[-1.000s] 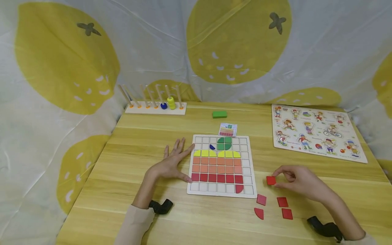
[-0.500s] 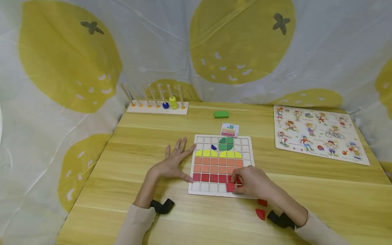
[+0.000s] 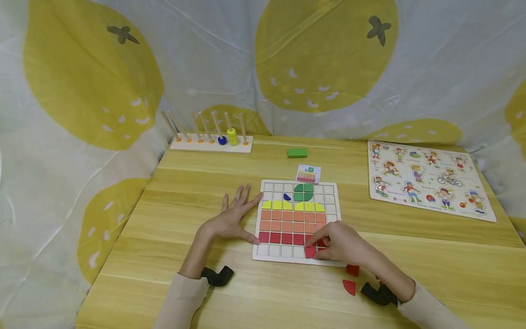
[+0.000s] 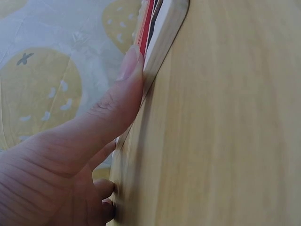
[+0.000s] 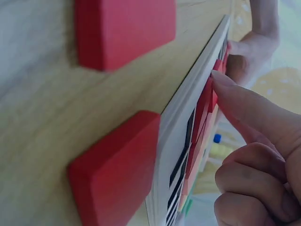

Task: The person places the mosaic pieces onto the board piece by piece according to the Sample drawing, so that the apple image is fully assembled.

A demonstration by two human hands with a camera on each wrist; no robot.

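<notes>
A white grid board [image 3: 297, 257] lies on the wooden table, with rows of yellow, orange and red tiles and a green leaf shape in its cells. My left hand [image 3: 230, 222] is spread at its left side, thumb and index fingertip at the edge; the left wrist view shows the thumb [image 4: 117, 89] against the board's side. Over the lower right of the board, my right hand [image 3: 343, 244] pinches a red square tile [image 3: 310, 252] in the bottom row between thumb and index finger. The neighbouring red quarter-round tile is mostly hidden behind the fingers.
Near the board's lower right corner lie a loose red square [image 3: 352, 270] and a red quarter-round tile [image 3: 349, 287]. A picture card [image 3: 308, 174] and green block [image 3: 297, 153] sit behind the board. Farther back are a peg stand [image 3: 193, 145] and a figure puzzle [image 3: 431, 180].
My right hand has carried the red square tile leftward from beside the board to its bottom row, the tile now sitting lower in its cell. The left hand has stayed at the board's edge.
</notes>
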